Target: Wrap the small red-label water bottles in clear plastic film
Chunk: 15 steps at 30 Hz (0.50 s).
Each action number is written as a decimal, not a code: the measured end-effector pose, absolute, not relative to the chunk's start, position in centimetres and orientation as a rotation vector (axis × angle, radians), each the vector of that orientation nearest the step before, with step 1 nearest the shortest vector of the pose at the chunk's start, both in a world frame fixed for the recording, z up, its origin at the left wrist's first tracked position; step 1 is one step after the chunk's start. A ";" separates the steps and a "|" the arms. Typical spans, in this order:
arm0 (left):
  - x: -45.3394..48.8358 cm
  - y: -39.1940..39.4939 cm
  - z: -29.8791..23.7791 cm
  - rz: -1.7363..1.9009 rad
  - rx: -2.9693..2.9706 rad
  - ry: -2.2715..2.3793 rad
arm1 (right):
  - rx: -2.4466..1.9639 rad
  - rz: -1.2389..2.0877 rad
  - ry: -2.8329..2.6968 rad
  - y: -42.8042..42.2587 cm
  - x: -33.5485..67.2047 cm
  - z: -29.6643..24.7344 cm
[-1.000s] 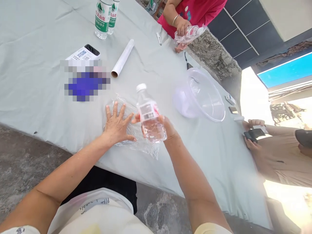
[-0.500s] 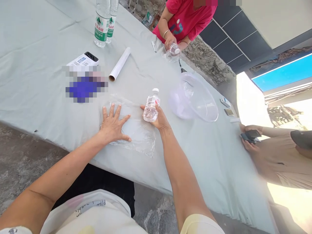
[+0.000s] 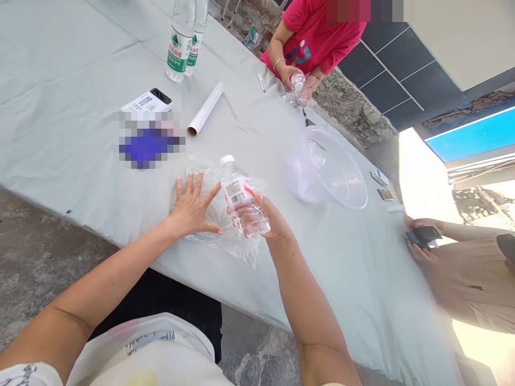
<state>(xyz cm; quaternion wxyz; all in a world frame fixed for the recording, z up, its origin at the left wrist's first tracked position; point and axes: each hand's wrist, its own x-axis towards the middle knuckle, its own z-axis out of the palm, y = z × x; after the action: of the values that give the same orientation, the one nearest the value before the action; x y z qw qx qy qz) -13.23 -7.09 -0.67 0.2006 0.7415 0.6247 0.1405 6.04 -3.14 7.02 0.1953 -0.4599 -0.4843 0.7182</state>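
A small clear water bottle [image 3: 244,199] with a white cap and a red-and-white label is gripped in my right hand [image 3: 274,217]. It leans with its cap up and to the left, above a crinkled sheet of clear plastic film [image 3: 237,244]. My left hand [image 3: 193,206] lies on the film with fingers spread, its thumb and index finger close to the bottle. Part of the film is hidden under my left hand and behind the bottle.
Two large water bottles [image 3: 179,48], a white roll [image 3: 205,110] and a white box [image 3: 140,103] stand or lie at the back left. A clear plastic basin [image 3: 341,179] rests at the right. Opposite, a person in red [image 3: 306,37] handles a small bottle; another person holds a phone [image 3: 424,236].
My right hand has tilted the bottle and brought it leftward, over the film and closer to my left hand. The left hand stays spread on the film.
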 end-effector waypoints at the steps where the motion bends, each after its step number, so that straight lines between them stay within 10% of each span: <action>1: -13.3 -7.1 -0.6 0.416 2.056 1.742 | -1.280 2.034 -1.324 -3.6 5.4 6.6; 15: -14.3 -7.5 -0.5 0.665 1.964 1.639 | -1.242 1.916 -1.251 -4.1 1.4 2.4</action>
<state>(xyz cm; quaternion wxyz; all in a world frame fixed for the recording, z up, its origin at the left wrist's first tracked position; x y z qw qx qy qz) -14.31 -7.48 -0.49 0.2466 0.7200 0.6011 0.2439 1.38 -4.14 2.38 0.2657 -0.4598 -0.4633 0.7095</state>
